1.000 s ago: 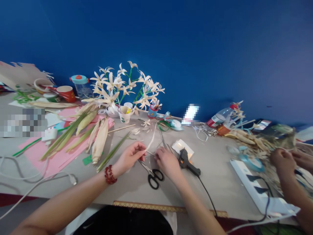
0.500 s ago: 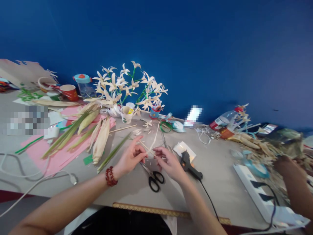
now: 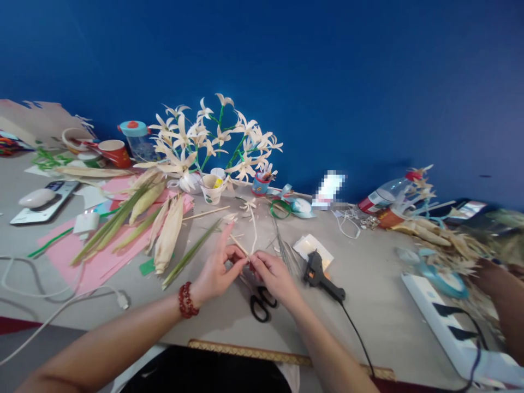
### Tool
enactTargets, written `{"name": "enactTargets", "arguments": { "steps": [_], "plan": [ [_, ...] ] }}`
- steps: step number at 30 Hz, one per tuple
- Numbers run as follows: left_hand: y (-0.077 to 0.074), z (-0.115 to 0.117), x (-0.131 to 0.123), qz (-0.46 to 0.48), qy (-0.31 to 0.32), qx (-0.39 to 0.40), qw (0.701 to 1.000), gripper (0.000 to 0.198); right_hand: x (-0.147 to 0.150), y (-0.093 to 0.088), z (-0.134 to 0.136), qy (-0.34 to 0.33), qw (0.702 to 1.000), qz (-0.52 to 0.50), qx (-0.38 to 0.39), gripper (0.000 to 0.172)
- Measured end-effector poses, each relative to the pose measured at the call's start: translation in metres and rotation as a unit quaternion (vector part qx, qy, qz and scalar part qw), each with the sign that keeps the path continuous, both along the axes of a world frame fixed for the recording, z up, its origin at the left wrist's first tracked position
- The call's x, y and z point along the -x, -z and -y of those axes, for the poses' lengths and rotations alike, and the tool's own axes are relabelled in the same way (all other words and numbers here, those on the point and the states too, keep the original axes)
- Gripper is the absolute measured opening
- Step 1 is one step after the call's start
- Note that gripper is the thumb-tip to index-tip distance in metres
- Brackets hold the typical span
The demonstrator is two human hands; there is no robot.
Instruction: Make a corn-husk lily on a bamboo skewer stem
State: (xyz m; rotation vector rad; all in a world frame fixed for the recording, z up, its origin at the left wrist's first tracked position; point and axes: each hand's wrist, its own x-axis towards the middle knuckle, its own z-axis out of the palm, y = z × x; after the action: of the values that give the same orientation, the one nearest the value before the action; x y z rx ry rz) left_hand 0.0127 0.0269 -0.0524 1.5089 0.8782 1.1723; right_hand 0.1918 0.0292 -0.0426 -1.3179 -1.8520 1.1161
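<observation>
My left hand (image 3: 221, 271), with a red bead bracelet at the wrist, pinches a thin pale stick (image 3: 238, 243) between thumb and fingers; its index finger points up. Fingertip to fingertip with it, my right hand (image 3: 273, 274) is closed on the lower end of a narrow cream strip (image 3: 255, 232). The strip rises from the fingers toward a small pale flower (image 3: 248, 206) lying on the table. Exactly how strip and stick meet is hidden by the fingertips. Black-handled scissors (image 3: 259, 309) lie just under my hands, their blades partly covered.
A black glue gun (image 3: 321, 275) and thin wires (image 3: 287, 251) lie at right. Corn husks (image 3: 169, 234) cover pink paper (image 3: 67, 262) at left. Husk flowers (image 3: 192, 136) stand behind. A power strip (image 3: 429, 322) and another person's hand (image 3: 497, 286) are at far right.
My right hand has moved in against my left fingertips and closed on the strip, which now stands more upright. The view has shifted slightly.
</observation>
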Motion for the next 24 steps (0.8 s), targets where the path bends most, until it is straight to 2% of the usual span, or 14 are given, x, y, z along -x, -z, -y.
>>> {"name": "enactTargets", "arguments": {
  "steps": [8, 11, 13, 16, 20, 24],
  "plan": [
    [0.006, 0.0, -0.003, -0.046, -0.003, -0.031, 0.998, 0.078, -0.001, 0.013, 0.001, 0.014, 0.994, -0.082, 0.069, 0.048],
    [0.005, 0.001, -0.005, -0.001, -0.045, -0.049, 0.998, 0.06, -0.002, 0.013, 0.002, 0.032, 0.988, -0.119, 0.094, 0.046],
    [0.003, 0.001, -0.004, 0.027, -0.069, -0.041, 0.996, 0.038, -0.004, 0.011, 0.002, 0.044, 0.987, -0.128, 0.084, 0.044],
    [-0.004, 0.0, -0.001, -0.025, -0.034, -0.012, 0.999, 0.014, -0.005, 0.008, 0.004, 0.044, 0.993, -0.103, 0.045, 0.042],
    [-0.01, -0.002, 0.0, -0.128, 0.018, -0.037, 0.991, 0.012, -0.002, 0.005, 0.007, 0.027, 0.998, -0.063, -0.002, 0.041],
    [-0.011, -0.002, -0.001, -0.127, 0.009, -0.046, 0.991, 0.015, 0.001, 0.001, 0.009, 0.015, 0.997, -0.074, -0.007, 0.041]
  ]
}}
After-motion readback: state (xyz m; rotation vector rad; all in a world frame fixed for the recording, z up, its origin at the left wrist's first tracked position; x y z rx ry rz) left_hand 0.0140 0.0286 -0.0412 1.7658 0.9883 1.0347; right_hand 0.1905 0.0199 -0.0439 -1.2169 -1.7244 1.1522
